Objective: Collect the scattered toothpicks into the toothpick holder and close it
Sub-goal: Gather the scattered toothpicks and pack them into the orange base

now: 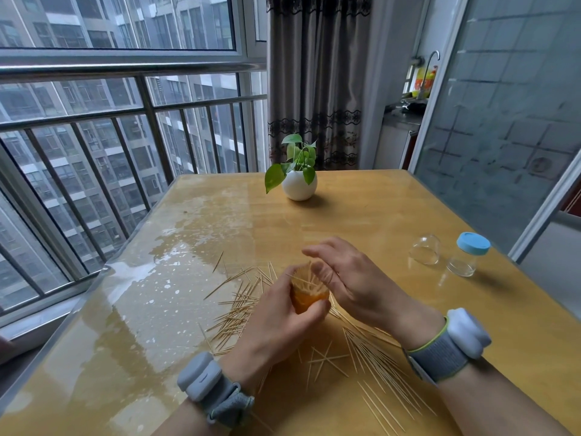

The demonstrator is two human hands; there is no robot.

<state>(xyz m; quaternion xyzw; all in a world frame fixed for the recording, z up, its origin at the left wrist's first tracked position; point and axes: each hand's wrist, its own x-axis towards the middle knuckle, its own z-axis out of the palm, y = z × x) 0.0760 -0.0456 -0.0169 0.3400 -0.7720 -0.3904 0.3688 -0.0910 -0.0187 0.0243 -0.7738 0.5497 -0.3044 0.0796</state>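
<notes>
The left hand (276,328) curls its fingers round the orange toothpick holder (309,299) at the near middle of the wooden table (377,215); the right hand (349,278) hovers loose-fingered over its mouth, gripping nothing; scattered toothpicks (374,357) lie around both; a clear dome cover (424,250) lies well apart, right.

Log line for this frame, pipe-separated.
left hand grips holder | right hand open over holder | many toothpicks loose on table | holder uncapped
</notes>
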